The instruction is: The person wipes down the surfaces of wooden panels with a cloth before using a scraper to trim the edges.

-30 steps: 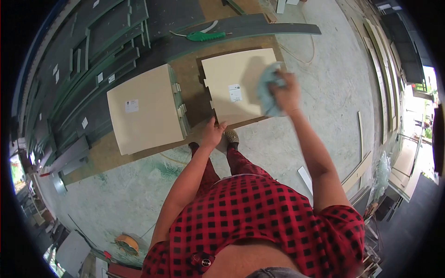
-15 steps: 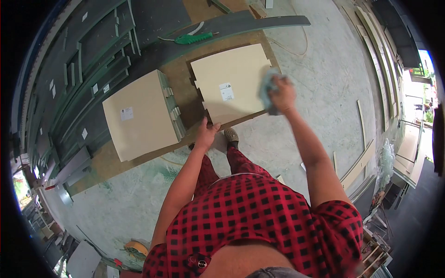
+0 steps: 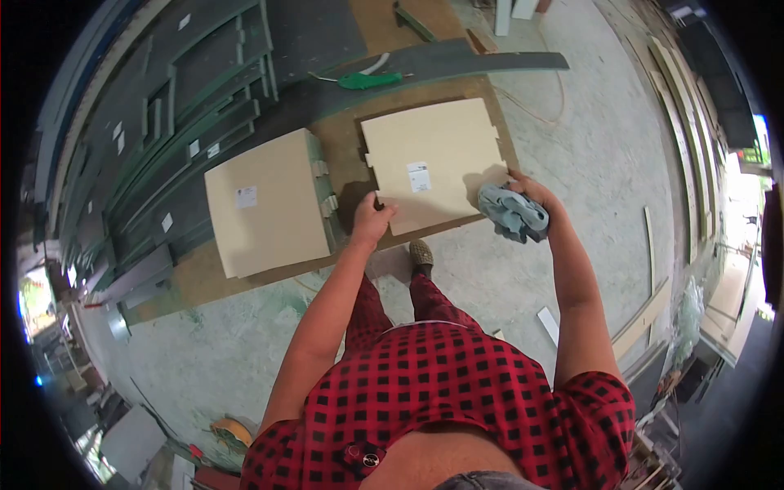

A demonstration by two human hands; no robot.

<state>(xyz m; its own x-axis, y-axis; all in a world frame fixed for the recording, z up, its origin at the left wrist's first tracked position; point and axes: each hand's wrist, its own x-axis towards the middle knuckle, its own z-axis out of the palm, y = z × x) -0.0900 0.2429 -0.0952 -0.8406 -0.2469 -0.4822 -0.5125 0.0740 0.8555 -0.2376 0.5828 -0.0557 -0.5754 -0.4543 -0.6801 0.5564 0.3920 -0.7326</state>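
A beige panel (image 3: 433,159) with a small white label lies flat on a brown base board (image 3: 343,175). My left hand (image 3: 371,219) grips the panel's near left corner. My right hand (image 3: 531,200) holds a crumpled blue-grey cloth (image 3: 510,214) at the panel's near right corner and touches that corner. A stack of similar beige panels (image 3: 265,200) sits to the left, apart from the single one.
A green-handled tool (image 3: 367,80) lies on dark boards beyond the panels. Long dark strips (image 3: 180,122) are stacked at the left. Wood offcuts (image 3: 645,302) lie on the concrete floor at the right. My feet (image 3: 420,253) stand at the base board's near edge.
My right hand drew the cloth back from the panel's far right side to its near right corner. My left hand stayed at the near left corner.
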